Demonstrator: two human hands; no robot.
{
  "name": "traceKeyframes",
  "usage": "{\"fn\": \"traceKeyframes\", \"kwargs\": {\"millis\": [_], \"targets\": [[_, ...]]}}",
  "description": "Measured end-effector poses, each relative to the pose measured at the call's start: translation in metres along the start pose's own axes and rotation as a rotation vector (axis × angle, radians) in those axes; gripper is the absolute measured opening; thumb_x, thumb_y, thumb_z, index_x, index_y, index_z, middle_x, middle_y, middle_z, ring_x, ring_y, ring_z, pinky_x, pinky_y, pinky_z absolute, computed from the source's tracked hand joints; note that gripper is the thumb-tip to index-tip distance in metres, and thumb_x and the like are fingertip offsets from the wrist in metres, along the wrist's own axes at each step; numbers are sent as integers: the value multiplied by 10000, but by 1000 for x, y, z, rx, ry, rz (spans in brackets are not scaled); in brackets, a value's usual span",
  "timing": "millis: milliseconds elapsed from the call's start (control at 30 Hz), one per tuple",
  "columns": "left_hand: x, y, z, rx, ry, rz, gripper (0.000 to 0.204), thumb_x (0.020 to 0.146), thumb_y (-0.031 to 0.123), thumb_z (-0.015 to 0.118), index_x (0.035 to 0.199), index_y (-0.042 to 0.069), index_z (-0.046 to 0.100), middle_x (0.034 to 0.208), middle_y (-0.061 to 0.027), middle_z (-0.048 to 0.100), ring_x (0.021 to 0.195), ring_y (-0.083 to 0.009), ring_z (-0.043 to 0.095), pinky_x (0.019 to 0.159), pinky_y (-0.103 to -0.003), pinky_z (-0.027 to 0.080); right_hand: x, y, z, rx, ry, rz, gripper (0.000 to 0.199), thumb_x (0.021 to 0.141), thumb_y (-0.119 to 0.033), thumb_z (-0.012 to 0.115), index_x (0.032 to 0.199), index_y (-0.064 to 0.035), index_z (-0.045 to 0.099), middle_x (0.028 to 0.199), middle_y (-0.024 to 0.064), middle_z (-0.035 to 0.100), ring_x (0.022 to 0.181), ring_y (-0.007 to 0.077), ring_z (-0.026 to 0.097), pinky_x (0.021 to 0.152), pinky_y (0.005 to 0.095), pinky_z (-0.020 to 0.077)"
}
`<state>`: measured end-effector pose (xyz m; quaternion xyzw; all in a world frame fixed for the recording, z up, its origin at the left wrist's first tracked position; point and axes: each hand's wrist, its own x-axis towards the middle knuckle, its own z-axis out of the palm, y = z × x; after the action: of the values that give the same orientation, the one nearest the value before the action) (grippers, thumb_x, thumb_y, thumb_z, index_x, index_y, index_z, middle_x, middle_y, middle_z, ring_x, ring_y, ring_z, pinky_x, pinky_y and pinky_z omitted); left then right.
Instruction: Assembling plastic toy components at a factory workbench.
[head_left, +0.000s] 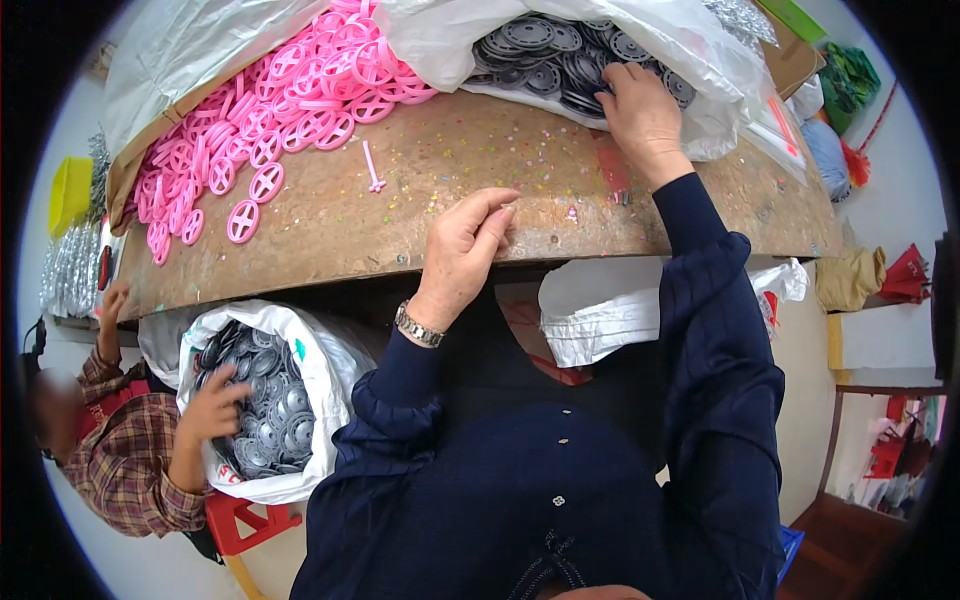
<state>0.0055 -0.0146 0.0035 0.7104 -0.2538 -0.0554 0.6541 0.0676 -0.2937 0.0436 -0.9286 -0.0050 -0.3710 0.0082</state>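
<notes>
My right hand [642, 112] reaches into a pile of round grey plastic discs [530, 35], which look like toy wheel covers, at the mouth of a white bag. Its fingers and thumb are bent round discs at the edge of the pile. My left hand [465, 245], with a metal watch at its wrist, rests over the table's near edge. Its fingers are loosely curled and no object shows in them. Ahead of it lies a small pink stick-shaped piece [371, 167]. Many pink spoked rings [267, 182] spread across the table's left side.
On the left, a co-worker's hand [213, 405] hovers over a white sack [330, 400] of grey discs set on a red stool [245, 525]. Coloured specks litter the wooden table [330, 225]. White cloth [600, 320] hangs below its front edge. A cardboard box [885, 345] stands right.
</notes>
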Motion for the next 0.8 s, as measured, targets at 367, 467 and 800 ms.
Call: {"fn": "traceKeyframes", "kwargs": {"millis": [367,467,800], "targets": [[2,-2,-2,0,-19,4,226,996,96,548,1178,-3,641,841,-36,655,707,-69,603,611,-204,474,10,-2,9,43,10,-36,79,874,-150,638,916,-87,615,898,97,629,854,331,636,743,453,510],[7,3,-8,-137,-31,-133,272,1021,168,529,1216,0,616,854,-54,658,710,-73,615,593,-200,472,-6,-18,-14,157,108,-155,45,874,-105,638,901,-81,612,895,88,637,831,321,641,730,433,502],[27,12,-6,-757,-143,-439,352,1017,340,558,1087,-3,594,816,-86,660,625,-99,631,521,-212,511,-64,-72,-68,346,55,-547,224,709,-68,670,933,-84,662,1033,46,671,844,223,641,816,382,486]]}}
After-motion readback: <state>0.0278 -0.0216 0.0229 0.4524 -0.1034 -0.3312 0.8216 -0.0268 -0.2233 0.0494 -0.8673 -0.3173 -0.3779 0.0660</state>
